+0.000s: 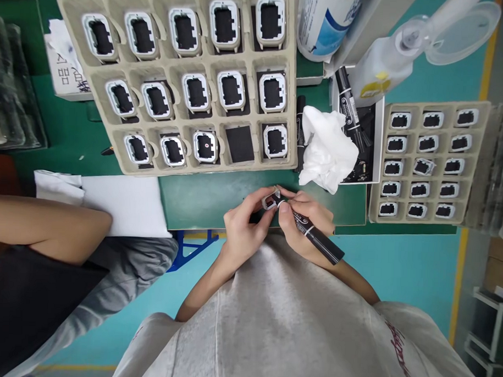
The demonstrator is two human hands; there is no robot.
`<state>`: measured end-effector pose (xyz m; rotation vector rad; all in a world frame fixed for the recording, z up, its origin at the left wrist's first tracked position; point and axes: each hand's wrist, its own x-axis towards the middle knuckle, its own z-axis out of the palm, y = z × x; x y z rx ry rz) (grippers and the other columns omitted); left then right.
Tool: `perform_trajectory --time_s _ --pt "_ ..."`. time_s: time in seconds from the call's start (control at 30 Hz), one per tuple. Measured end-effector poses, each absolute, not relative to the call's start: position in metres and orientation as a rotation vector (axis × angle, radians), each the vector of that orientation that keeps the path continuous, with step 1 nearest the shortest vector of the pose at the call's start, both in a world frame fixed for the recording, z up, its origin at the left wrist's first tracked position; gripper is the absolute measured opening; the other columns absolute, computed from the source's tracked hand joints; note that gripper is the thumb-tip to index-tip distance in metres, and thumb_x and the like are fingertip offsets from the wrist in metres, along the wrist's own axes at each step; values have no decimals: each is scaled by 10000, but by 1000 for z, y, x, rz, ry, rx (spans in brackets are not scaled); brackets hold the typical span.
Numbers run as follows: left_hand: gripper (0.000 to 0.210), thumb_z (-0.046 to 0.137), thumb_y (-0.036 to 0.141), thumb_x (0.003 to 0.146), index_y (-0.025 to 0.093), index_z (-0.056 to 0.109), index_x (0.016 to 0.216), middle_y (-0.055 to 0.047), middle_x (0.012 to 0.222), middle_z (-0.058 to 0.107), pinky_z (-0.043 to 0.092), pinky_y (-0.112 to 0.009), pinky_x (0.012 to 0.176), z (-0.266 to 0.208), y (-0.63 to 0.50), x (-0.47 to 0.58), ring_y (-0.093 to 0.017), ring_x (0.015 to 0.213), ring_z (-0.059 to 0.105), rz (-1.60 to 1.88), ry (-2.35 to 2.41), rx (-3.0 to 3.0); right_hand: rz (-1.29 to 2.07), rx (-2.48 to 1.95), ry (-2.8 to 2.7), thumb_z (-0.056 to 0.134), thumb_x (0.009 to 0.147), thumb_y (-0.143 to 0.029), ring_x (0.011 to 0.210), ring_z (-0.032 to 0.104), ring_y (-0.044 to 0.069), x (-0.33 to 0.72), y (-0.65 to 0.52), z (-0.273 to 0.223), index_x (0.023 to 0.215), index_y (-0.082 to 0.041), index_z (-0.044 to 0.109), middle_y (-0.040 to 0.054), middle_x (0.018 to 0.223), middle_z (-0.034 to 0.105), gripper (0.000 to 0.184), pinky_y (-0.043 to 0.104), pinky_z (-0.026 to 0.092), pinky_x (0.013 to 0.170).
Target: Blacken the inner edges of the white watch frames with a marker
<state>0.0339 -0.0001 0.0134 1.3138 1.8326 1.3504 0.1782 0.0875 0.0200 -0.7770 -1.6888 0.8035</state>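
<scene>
My left hand (247, 224) pinches a small white frame (269, 201) with rounded corners, close to my body at the table's front edge. A black marker pen (316, 235) is gripped in my right hand (306, 218), its tip end at the frame. Whether the tip touches the frame I cannot tell. Straight ahead lies a beige moulded tray (153, 166) with similar white frames in its pockets, each over a black pad. One front-row pocket shows only its black pad (240, 144).
A crumpled white tissue (327, 147) lies beside an open box (377, 143) with marker pens. Behind stand a pump bottle (379, 66) and a white-blue container (325, 26). A second tray of frames (436, 217) is at right. A co-worker's arm (48, 225) is at left.
</scene>
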Motion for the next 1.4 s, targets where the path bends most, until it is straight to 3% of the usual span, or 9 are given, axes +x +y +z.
perform_trajectory --time_s 0.37,0.87,1.4 --pt "272 859 340 1191 287 877 1457 -22 1192 966 788 -296 897 10 -2 35 -185 933 930 1345 1891 1329 857 -798 -1704 821 1072 -83 956 984 268 181 84 19 1167 -321 774 -20 979 921 261 433 872 916" --pt "289 878 283 1163 278 875 1452 -18 1201 970 778 -284 897 9 -2 36 -178 930 930 1359 1879 1305 826 -821 -1730 809 1111 -141 917 960 244 180 84 19 1094 -319 743 -36 900 859 191 397 856 837" --pt "303 880 242 1156 281 877 1456 -20 1233 978 783 -265 933 10 0 36 -179 969 951 1405 1857 1329 852 -769 -1652 810 1083 -80 873 963 253 176 86 21 1114 -301 737 -37 877 872 234 415 869 873"
